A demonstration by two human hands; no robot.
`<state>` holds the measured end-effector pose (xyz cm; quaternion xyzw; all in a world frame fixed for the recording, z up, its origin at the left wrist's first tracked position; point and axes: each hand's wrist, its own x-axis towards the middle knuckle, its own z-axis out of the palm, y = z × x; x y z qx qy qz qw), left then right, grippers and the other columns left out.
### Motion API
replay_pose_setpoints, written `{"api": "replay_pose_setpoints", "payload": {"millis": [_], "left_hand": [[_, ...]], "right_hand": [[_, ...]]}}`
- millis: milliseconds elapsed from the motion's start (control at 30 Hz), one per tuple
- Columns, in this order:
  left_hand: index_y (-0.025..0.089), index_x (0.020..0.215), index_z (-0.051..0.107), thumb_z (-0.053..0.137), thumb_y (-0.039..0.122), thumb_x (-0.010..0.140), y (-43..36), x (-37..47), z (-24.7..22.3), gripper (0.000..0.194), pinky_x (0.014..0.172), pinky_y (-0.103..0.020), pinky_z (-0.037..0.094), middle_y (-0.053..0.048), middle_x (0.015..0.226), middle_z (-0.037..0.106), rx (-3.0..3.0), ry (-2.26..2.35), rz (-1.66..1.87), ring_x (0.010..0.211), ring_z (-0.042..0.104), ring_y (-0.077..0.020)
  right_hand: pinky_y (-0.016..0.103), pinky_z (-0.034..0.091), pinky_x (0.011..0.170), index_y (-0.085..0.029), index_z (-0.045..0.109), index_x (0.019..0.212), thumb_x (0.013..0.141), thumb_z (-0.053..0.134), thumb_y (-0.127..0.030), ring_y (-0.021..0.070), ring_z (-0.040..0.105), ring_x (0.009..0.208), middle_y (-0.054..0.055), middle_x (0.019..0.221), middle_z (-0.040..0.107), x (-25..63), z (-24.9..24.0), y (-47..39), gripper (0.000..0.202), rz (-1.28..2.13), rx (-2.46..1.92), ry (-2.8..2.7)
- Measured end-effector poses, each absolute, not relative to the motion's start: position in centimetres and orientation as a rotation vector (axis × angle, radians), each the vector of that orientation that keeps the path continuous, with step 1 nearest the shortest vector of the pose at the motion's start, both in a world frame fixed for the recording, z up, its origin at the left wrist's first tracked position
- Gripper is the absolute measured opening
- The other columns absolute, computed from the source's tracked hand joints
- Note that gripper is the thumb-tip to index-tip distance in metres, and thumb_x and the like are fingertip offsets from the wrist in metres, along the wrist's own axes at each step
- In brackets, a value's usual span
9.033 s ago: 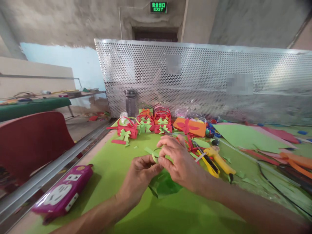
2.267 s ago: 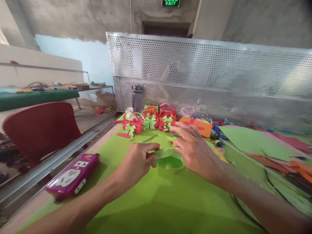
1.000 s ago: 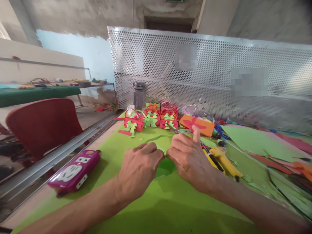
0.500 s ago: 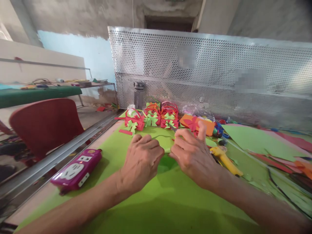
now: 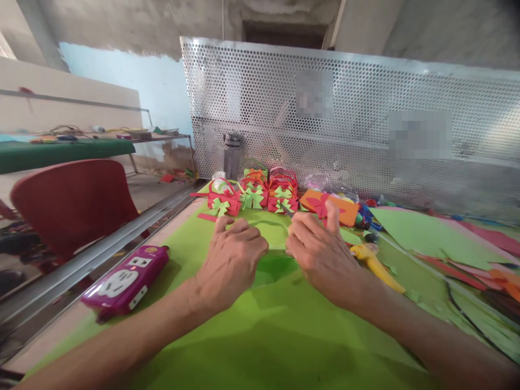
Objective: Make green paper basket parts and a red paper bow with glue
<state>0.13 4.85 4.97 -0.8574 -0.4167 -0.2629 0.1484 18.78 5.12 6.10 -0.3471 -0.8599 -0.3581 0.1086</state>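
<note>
My left hand [image 5: 238,257] and my right hand [image 5: 320,254] face each other low over the green work surface. Both have their fingers curled, pinching a light green piece of paper [image 5: 277,251] whose near edge runs between them. Its shadow falls on the surface just below. From the top of my right fist a thin dark pointed tip [image 5: 287,211] sticks out; what it belongs to is hidden by the fingers. My right thumb points upward. Beyond the hands stand several small red paper bags [image 5: 282,205] with green bows, and an orange paper piece [image 5: 347,211] with a red bow.
A purple power strip [image 5: 125,281] lies at the left. On the right are a yellow glue gun [image 5: 377,265], a black cable [image 5: 467,311], paper sheets and scraps. A grey bottle [image 5: 232,157] stands before the perforated metal panel [image 5: 260,92]. A red chair [image 5: 77,206] is left of the table.
My hands have moved slightly apart, showing a longer stretch of the green paper's edge between them. The view has shifted a little.
</note>
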Motion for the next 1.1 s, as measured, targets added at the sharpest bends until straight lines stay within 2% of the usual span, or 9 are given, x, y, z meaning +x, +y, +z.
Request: {"api": "replay_pose_setpoints", "payload": {"millis": [167,267,433,633,833,1100], "left_hand": [[0.016,0.062,0.056,0.042,0.009,0.084,5.0,0.1,5.0,0.028,0.077,-0.039,0.029,0.0,0.061,0.056,-2.458,-1.209,-0.792,0.066,0.046,-0.0156],[0.017,0.061,0.057,0.041,0.011,0.086,4.9,0.1,5.0,0.03,0.082,-0.042,0.028,0.0,0.061,0.057,-2.458,-1.196,-0.787,0.067,0.047,-0.0159],[0.019,0.068,0.063,0.046,0.023,0.088,4.6,0.3,5.2,0.027,0.088,-0.046,0.026,0.0,0.066,0.061,-2.488,-1.159,-0.766,0.073,0.051,-0.0178],[0.022,0.065,0.064,0.046,0.016,0.086,4.4,0.7,4.7,0.028,0.088,-0.045,0.026,0.002,0.062,0.061,-2.46,-1.124,-0.811,0.067,0.05,-0.0154],[0.02,0.062,0.062,0.048,0.012,0.083,4.6,0.4,4.8,0.026,0.086,-0.043,0.025,0.002,0.06,0.06,-2.44,-1.068,-0.84,0.066,0.051,-0.0151],[0.02,0.062,0.061,0.049,0.01,0.082,4.9,0.1,4.8,0.026,0.086,-0.042,0.025,0.003,0.059,0.06,-2.438,-1.07,-0.874,0.065,0.05,-0.0141]], "right_hand": [[0.062,0.01,0.099,-0.017,0.054,0.071,0.062,0.04,0.005,0.0219,0.04,0.083,0.007,0.079,0.051,18.7,6.0,5.0,0.028,-0.98,-1.045,-2.593],[0.061,0.008,0.1,-0.017,0.054,0.071,0.068,0.04,0.006,0.0206,0.041,0.084,0.005,0.08,0.051,18.8,5.9,5.1,0.027,-0.89,-1.067,-2.57],[0.059,0.008,0.1,-0.016,0.053,0.07,0.079,0.041,0.0,0.0186,0.045,0.087,0.004,0.082,0.055,18.6,5.8,5.3,0.023,-0.725,-1.043,-2.529],[0.056,0.011,0.099,-0.017,0.054,0.07,0.08,0.044,-0.002,0.0202,0.046,0.099,0.004,0.089,0.058,18.1,5.1,5.0,0.02,-0.609,-0.957,-2.466],[0.057,0.007,0.101,-0.017,0.055,0.07,0.081,0.045,-0.004,0.0225,0.041,0.112,0.006,0.098,0.059,18.3,5.5,4.9,0.019,-0.55,-0.952,-2.427],[0.058,0.006,0.1,-0.016,0.054,0.073,0.081,0.037,0.004,0.0212,0.044,0.108,0.007,0.098,0.059,18.6,5.7,5.1,0.027,-0.492,-0.971,-2.457]]}}
